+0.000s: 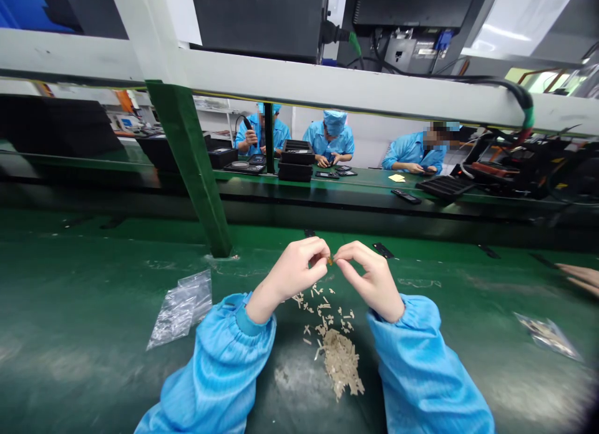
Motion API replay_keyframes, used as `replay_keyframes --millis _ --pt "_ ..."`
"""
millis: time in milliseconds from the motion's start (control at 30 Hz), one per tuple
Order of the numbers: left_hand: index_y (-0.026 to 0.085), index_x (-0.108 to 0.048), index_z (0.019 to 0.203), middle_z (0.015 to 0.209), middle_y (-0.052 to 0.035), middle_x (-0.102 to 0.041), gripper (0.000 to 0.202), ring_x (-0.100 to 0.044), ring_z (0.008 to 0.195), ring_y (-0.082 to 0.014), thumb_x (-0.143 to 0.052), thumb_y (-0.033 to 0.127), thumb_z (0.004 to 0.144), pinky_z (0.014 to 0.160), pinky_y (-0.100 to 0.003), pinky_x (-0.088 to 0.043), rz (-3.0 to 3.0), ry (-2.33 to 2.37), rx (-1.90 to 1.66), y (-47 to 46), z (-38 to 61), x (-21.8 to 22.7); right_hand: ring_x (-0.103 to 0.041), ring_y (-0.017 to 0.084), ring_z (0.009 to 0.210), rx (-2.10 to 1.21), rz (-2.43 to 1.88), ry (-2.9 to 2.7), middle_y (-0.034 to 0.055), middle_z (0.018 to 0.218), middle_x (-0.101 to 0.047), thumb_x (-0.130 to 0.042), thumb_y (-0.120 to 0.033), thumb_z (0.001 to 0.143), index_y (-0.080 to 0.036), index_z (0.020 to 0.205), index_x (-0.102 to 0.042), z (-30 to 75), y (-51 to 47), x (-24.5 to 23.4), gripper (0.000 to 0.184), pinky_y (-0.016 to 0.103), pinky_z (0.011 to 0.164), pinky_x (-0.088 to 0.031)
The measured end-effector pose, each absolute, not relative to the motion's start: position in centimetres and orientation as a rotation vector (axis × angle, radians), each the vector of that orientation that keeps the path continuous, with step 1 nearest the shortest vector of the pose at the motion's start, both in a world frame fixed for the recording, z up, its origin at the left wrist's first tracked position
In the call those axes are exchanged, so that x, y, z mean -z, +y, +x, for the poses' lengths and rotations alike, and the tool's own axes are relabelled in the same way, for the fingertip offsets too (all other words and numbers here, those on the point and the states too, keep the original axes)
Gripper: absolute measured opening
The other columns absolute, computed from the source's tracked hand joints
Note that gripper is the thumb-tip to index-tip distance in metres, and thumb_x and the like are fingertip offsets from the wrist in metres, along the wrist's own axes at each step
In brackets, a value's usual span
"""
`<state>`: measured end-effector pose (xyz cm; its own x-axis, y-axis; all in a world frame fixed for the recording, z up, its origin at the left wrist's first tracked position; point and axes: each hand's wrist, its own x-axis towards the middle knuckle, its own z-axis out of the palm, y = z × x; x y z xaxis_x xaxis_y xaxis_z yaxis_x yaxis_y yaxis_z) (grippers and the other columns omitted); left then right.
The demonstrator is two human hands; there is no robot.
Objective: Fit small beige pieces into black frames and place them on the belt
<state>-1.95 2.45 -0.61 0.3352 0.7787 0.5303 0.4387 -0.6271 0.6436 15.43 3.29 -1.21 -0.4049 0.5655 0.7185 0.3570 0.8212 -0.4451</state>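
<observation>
A tiny amber-coloured piece [330, 260] shows between the fingertips of my two hands, above the green bench; it is too small to name. My left hand [297, 268] comes in from the left, thumb and fingers pinched together at one side of it. On the other side, my right hand [369, 275] pinches with thumb and forefinger. Which fingers bear the piece I cannot tell. Below my hands, small beige strips [322, 306] lie scattered on the bench. Closer to me they gather into a heap [341, 362] between my forearms.
Clear plastic bags [182, 306] lie left of my sleeve, and another bag with beige pieces [547, 334] lies right. Small black parts [382, 250] rest beyond my hands. A green post [189, 172] rises at left. Another person's hand [580, 276] reaches in at right; several co-workers sit opposite.
</observation>
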Motion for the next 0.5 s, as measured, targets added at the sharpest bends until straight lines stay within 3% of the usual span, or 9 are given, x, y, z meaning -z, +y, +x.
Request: replay_keyframes --millis 267,500 --pt "0.017 -0.047 0.065 0.059 0.0046 -0.045 0.008 -0.042 0.055 -0.0093 -0.049 0.02 0.072 0.055 -0.023 -0.033 1.752 0.922 -1.132 2.59 -2.37 0.35 -0.054 0.014 0.063 -0.205 -0.669 -2.065 0.0029 0.067 -0.057 -0.044 -0.015 0.089 -0.018 0.067 -0.052 15.73 2.78 1.08 0.024 0.028 0.06 -0.044" --pt "0.015 -0.051 0.064 0.059 0.0044 -0.048 0.006 -0.045 0.051 -0.0069 -0.054 0.02 0.065 0.053 -0.022 -0.035 1.401 0.777 -1.084 2.63 -2.25 0.28 -0.056 0.017 0.073 -0.115 -0.615 -2.051 0.005 0.078 -0.058 -0.047 -0.006 0.08 -0.019 0.078 -0.054 15.3 2.5 1.24 0.014 0.031 0.066 -0.047"
